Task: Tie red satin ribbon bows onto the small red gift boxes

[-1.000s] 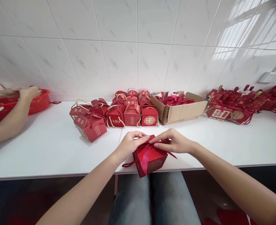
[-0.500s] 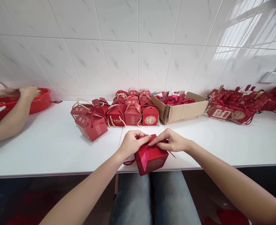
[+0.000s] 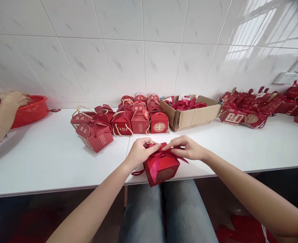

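Meeting over the top of a small red box [image 3: 167,165], the two hands work at the ribbon [image 3: 154,170] tied across its lid. The left hand [image 3: 142,152] pinches ribbon between thumb and bent fingers at the lid's far left corner. The right hand [image 3: 189,148] reaches in from the other side, index fingertip on the knot, thumb bent just beneath; whether these two close on the ribbon I cannot tell. One ribbon tail hangs down the box's face below the hands, and another sticks out to the right under the right hand. A dark red cord loop [image 3: 138,172] lies beside the box, below the left hand. The box sits turned on the white surface [image 3: 63,162], its nearest corner jutting past the edge above the person's jeans [image 3: 164,212].

Straight beyond the hands stands a cluster of red boxes [image 3: 140,123], some with straw-coloured rope handles. Beyond the right hand, a cardboard carton [image 3: 197,118] holds a heap of ribbons [image 3: 188,104]. Farther right of that hand, more ribboned boxes [image 3: 251,118] crowd together. Well left of the left hand, a co-worker's hand [image 3: 14,98] is at a red basin [image 3: 34,113].
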The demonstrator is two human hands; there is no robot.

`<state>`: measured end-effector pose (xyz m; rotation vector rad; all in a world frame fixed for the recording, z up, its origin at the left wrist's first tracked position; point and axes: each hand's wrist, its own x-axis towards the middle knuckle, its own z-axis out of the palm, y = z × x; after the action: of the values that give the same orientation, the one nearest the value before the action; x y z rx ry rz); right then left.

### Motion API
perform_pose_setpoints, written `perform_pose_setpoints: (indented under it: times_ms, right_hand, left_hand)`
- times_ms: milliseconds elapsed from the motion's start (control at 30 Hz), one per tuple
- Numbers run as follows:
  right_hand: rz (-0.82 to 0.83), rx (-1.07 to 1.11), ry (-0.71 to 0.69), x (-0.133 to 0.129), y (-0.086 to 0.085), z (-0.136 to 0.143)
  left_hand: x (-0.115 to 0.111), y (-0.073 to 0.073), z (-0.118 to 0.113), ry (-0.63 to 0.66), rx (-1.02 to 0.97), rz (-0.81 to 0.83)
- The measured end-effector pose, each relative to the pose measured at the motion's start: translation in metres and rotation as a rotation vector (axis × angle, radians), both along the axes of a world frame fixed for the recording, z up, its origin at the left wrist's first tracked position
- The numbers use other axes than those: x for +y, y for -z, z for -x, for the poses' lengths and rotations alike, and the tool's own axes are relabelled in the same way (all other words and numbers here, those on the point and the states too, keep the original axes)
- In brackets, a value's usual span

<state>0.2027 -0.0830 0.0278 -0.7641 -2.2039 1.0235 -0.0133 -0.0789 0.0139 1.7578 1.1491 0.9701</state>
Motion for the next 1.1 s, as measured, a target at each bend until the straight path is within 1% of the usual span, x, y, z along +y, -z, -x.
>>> perform_pose_setpoints:
  times_ms: [100, 200, 267, 367, 400, 467, 500, 533, 567, 633, 700, 833, 967, 1100]
  right_hand:
    - [0.103, 0.126, 0.109, 0.001, 0.005, -0.007]
    - [0.141, 0.206, 0.143, 0.004, 0.008, -0.011]
    - [0.096, 0.191, 0.167, 0.006, 0.006, -0.011]
    - [-0.028, 0.128, 0.223, 0.004, 0.001, -0.007]
    - [-0.065, 0.115, 0.253, 0.003, -0.001, -0.006]
    - [-0.116, 0.102, 0.359, 0.0, -0.003, -0.004]
    - [-0.114, 0.081, 0.419, -0.002, -0.003, -0.004]
    - [-0.079, 0.045, 0.462, -0.004, -0.002, -0.005]
    - [-0.005, -0.008, 0.475, -0.006, -0.002, -0.006]
    - [0.193, -0.115, 0.413, -0.01, -0.002, -0.009]
    - [0.321, -0.159, 0.323, -0.014, -0.003, -0.013]
    - [0.348, -0.11, 0.25, -0.023, -0.006, -0.018]
    - [0.363, -0.061, 0.253, -0.032, -0.007, -0.017]
    - [0.351, -0.061, 0.233, -0.043, -0.004, -0.013]
  left_hand:
    - [-0.002, -0.005, 0.001, 0.037, 0.016, -0.023]
    - [-0.005, -0.015, -0.002, 0.041, 0.051, -0.096]
    - [-0.007, -0.022, -0.007, 0.054, 0.128, -0.169]
    - [-0.01, -0.028, -0.016, 0.05, 0.33, -0.26]
    - [-0.01, -0.029, -0.019, 0.041, 0.388, -0.28]
    - [-0.01, -0.028, -0.022, 0.02, 0.451, -0.317]
    - [-0.01, -0.027, -0.023, 0.012, 0.454, -0.332]
    - [-0.009, -0.026, -0.023, 0.006, 0.445, -0.34]
    - [-0.008, -0.024, -0.023, 0.0, 0.433, -0.343]
    - [-0.007, -0.021, -0.021, -0.016, 0.419, -0.337]
    - [-0.006, -0.018, -0.019, -0.036, 0.416, -0.332]
    - [-0.007, -0.015, -0.019, -0.079, 0.414, -0.337]
    - [-0.007, -0.015, -0.021, -0.107, 0.43, -0.332]
    - [-0.006, -0.015, -0.024, -0.156, 0.444, -0.315]
